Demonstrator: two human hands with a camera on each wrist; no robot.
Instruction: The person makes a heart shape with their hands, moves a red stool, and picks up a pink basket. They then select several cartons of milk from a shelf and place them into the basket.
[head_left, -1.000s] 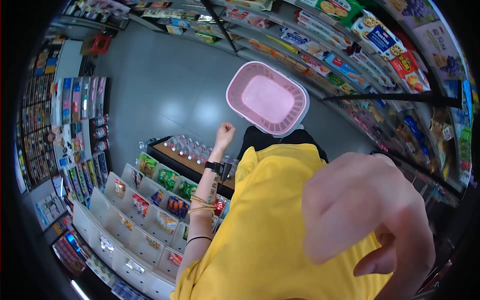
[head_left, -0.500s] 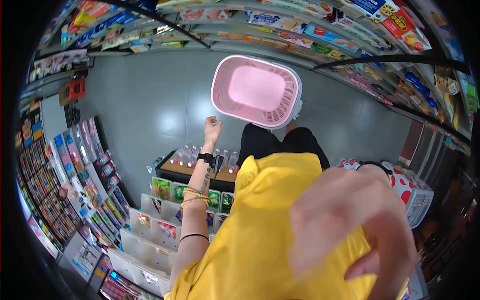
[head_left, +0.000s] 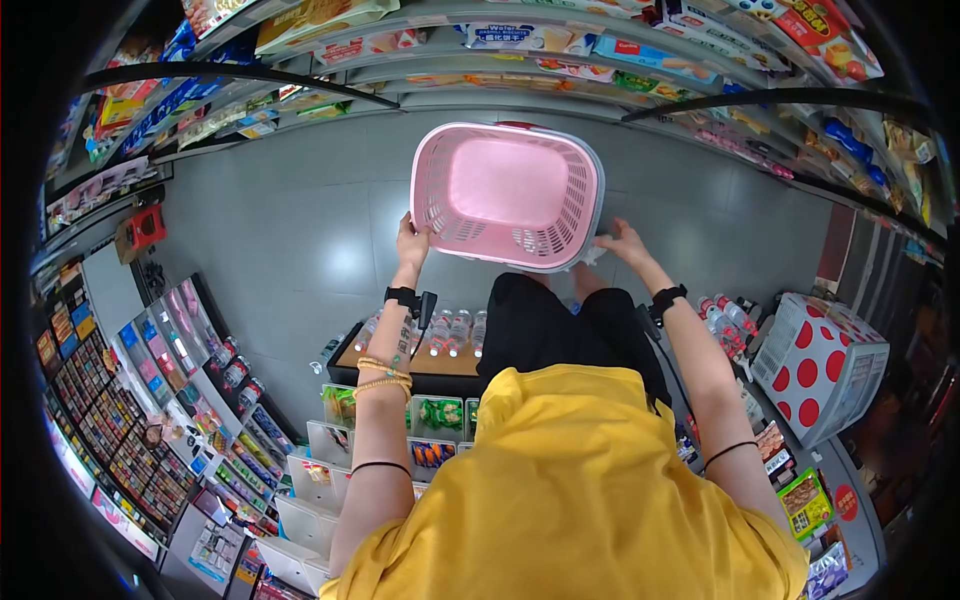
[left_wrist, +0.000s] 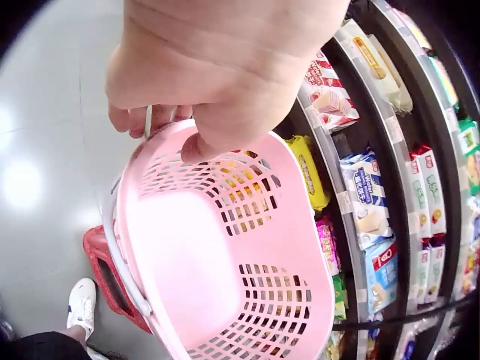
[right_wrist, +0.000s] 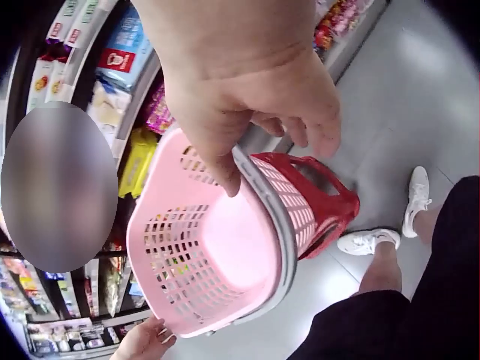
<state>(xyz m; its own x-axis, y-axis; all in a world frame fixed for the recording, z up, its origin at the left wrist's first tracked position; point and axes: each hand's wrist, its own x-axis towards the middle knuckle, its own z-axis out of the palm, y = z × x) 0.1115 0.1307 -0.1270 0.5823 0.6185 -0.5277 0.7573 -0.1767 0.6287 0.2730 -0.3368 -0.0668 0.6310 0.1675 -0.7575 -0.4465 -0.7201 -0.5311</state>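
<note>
Left grip (head_left: 412,243) now holds basket (head_left: 508,182); right grip (head_left: 628,246) lowered.

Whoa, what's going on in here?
A person in a yellow shirt has a pink basket in front of them, beside packed shop shelves. Their left hand grips its rim. Their right hand is open at the other end; I can't tell if it touches. Something red shows beneath the basket.

This is a grocery shop. Packaged biscuits (head_left: 528,39) fill long shelves (head_left: 480,100), with bottles (head_left: 458,334) and bagged snacks (head_left: 440,413) displayed nearby.
</note>
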